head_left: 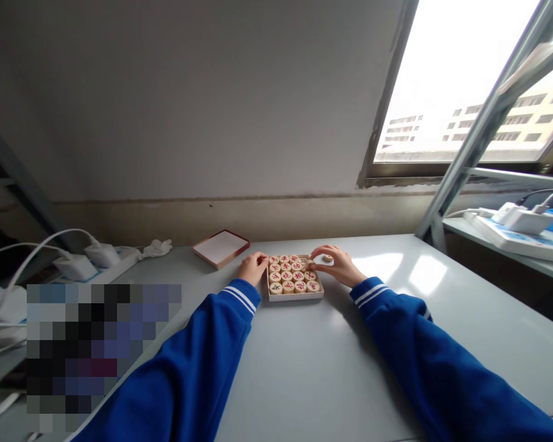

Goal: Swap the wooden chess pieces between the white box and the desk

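Observation:
A shallow white box (297,297) sits on the desk, filled with rows of round wooden Chinese chess pieces (298,276). Most carry red characters, and a few have dark ones. My left hand (252,268) is closed at the box's far left corner, thumb and fingers on its edge. At the far right corner, my right hand (335,265) pinches a chess piece (310,265) between thumb and forefinger; the fingers partly hide it. Just behind that hand lies a loose chess piece (327,258) on the desk.
The box lid (222,248), red-edged and white inside, lies beyond my left hand near the wall. Power strips with plugs and white cables (102,255) line the left side. A metal post (465,144) and a shelf (511,242) with another power strip stand right, by the window.

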### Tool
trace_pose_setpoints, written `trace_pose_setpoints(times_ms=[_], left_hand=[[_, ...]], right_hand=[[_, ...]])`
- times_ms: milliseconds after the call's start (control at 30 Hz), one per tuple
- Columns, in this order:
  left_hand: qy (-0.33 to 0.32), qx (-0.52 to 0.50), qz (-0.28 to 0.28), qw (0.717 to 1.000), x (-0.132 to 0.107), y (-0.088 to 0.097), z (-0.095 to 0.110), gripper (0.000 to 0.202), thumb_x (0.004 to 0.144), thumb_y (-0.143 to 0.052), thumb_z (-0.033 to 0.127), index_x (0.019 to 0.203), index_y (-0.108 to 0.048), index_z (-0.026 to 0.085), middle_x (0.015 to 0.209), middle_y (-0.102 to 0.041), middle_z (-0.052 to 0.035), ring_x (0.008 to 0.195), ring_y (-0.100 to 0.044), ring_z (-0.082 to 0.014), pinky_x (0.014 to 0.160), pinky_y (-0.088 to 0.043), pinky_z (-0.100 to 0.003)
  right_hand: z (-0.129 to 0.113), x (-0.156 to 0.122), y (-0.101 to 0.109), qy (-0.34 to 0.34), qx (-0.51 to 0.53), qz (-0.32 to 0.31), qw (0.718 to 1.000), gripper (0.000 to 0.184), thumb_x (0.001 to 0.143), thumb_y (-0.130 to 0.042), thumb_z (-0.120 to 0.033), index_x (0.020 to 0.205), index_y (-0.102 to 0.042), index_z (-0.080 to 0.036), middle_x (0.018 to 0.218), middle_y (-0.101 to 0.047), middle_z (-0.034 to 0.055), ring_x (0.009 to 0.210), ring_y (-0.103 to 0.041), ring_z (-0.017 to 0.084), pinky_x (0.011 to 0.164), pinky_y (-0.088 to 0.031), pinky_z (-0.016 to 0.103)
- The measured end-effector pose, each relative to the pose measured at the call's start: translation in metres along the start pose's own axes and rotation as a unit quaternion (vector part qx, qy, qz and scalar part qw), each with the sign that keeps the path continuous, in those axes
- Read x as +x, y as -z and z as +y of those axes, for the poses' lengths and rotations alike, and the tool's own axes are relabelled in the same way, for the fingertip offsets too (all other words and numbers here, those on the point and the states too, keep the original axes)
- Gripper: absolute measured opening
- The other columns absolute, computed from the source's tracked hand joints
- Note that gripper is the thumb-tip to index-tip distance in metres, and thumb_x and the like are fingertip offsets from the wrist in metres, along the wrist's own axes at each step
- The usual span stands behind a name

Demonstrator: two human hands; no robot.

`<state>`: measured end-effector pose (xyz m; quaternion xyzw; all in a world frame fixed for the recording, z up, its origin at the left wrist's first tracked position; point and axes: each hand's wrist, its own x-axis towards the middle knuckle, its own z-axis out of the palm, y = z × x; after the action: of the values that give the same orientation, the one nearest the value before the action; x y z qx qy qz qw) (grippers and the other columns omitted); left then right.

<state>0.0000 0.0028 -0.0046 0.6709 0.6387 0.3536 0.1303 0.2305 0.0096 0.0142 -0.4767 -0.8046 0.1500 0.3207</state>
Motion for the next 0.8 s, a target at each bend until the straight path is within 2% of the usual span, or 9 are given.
trace_pose_setpoints(times_ms=[133, 200, 300, 367, 433, 533, 600, 700, 800], left_hand=[[0.001, -0.002, -0.009, 1.0, -0.001, 0.001, 0.001, 0.014, 0.076, -0.048, 0.018, 0.077, -0.061, 0.014, 0.08, -0.065, -0.0067, 0.074, -0.058, -0.0161, 0.068, -0.044, -0.024], [0.003, -0.005, -0.01, 1.0, -0.001, 0.002, 0.002, 0.014, 0.076, -0.047, 0.018, 0.077, -0.061, 0.014, 0.081, -0.065, -0.0074, 0.075, -0.058, -0.0164, 0.069, -0.044, -0.024], [0.006, -0.004, -0.009, 1.0, -0.001, 0.002, 0.002, 0.015, 0.076, -0.047, 0.019, 0.078, -0.06, 0.014, 0.082, -0.065, -0.0074, 0.076, -0.058, -0.0168, 0.069, -0.044, -0.025], [0.007, -0.004, -0.009, 1.0, -0.001, 0.002, 0.002, 0.015, 0.076, -0.047, 0.019, 0.078, -0.061, 0.014, 0.082, -0.065, -0.0074, 0.076, -0.058, -0.0167, 0.069, -0.044, -0.025], [0.006, -0.003, -0.009, 1.0, -0.001, 0.002, 0.002, 0.015, 0.077, -0.046, 0.019, 0.078, -0.061, 0.014, 0.081, -0.065, -0.0073, 0.075, -0.058, -0.0165, 0.069, -0.044, -0.025], [0.008, -0.003, -0.009, 1.0, -0.001, 0.001, 0.001, 0.015, 0.077, -0.046, 0.019, 0.078, -0.061, 0.014, 0.081, -0.065, -0.0067, 0.075, -0.058, -0.0155, 0.07, -0.044, -0.024], [0.011, -0.008, -0.012, 1.0, -0.001, 0.0, 0.0, 0.016, 0.077, -0.046, 0.018, 0.079, -0.061, 0.013, 0.083, -0.065, -0.0067, 0.075, -0.058, -0.0148, 0.071, -0.044, -0.024], [0.016, -0.012, -0.018, 1.0, -0.001, 0.0, 0.001, 0.017, 0.077, -0.046, 0.018, 0.08, -0.061, 0.013, 0.083, -0.065, -0.007, 0.075, -0.057, -0.0147, 0.069, -0.044, -0.024], [0.022, -0.008, -0.021, 1.0, -0.001, 0.001, 0.002, 0.017, 0.077, -0.046, 0.019, 0.081, -0.061, 0.013, 0.082, -0.065, -0.0067, 0.074, -0.057, -0.0152, 0.068, -0.044, -0.024]], right_hand=[[0.017, 0.001, 0.014, -0.073, 0.133, -0.062, 0.986, 0.034, 0.065, -0.057, -0.048, 0.083, -0.055, -0.019, 0.078, -0.064, 0.0048, 0.074, -0.058, 0.019, 0.067, -0.044, 0.033], [0.026, -0.002, 0.018, -0.119, 0.06, -0.068, 0.989, 0.031, 0.066, -0.057, -0.048, 0.08, -0.053, -0.021, 0.075, -0.064, 0.0033, 0.071, -0.058, 0.019, 0.063, -0.043, 0.033], [0.031, -0.006, 0.019, -0.159, -0.153, 0.032, 0.975, 0.028, 0.068, -0.055, -0.048, 0.074, -0.052, -0.021, 0.078, -0.062, 0.0042, 0.075, -0.057, 0.022, 0.066, -0.039, 0.037], [0.027, -0.008, 0.018, -0.142, -0.229, 0.089, 0.959, 0.026, 0.071, -0.054, -0.046, 0.077, -0.054, -0.02, 0.083, -0.06, 0.0062, 0.08, -0.055, 0.024, 0.07, -0.037, 0.039], [0.016, -0.008, 0.016, -0.083, -0.228, 0.086, 0.966, 0.024, 0.076, -0.05, -0.043, 0.082, -0.058, -0.02, 0.089, -0.058, 0.0071, 0.084, -0.053, 0.023, 0.071, -0.036, 0.038], [-0.004, -0.011, 0.013, 0.036, -0.179, -0.009, 0.983, 0.023, 0.078, -0.048, -0.044, 0.089, -0.062, -0.029, 0.098, -0.055, 0.0057, 0.092, -0.048, 0.022, 0.073, -0.036, 0.037], [-0.014, -0.013, 0.01, 0.079, -0.163, -0.075, 0.981, 0.021, 0.075, -0.052, -0.044, 0.089, -0.063, -0.032, 0.101, -0.054, 0.0048, 0.094, -0.046, 0.024, 0.073, -0.035, 0.037], [-0.019, -0.016, 0.005, 0.069, -0.134, -0.087, 0.985, 0.019, 0.072, -0.058, -0.039, 0.086, -0.063, -0.027, 0.1, -0.055, 0.005, 0.094, -0.045, 0.023, 0.075, -0.035, 0.038], [-0.015, -0.013, 0.005, 0.044, -0.042, -0.074, 0.995, 0.023, 0.068, -0.061, -0.04, 0.081, -0.06, -0.021, 0.09, -0.058, 0.0051, 0.085, -0.049, 0.02, 0.073, -0.038, 0.035]])
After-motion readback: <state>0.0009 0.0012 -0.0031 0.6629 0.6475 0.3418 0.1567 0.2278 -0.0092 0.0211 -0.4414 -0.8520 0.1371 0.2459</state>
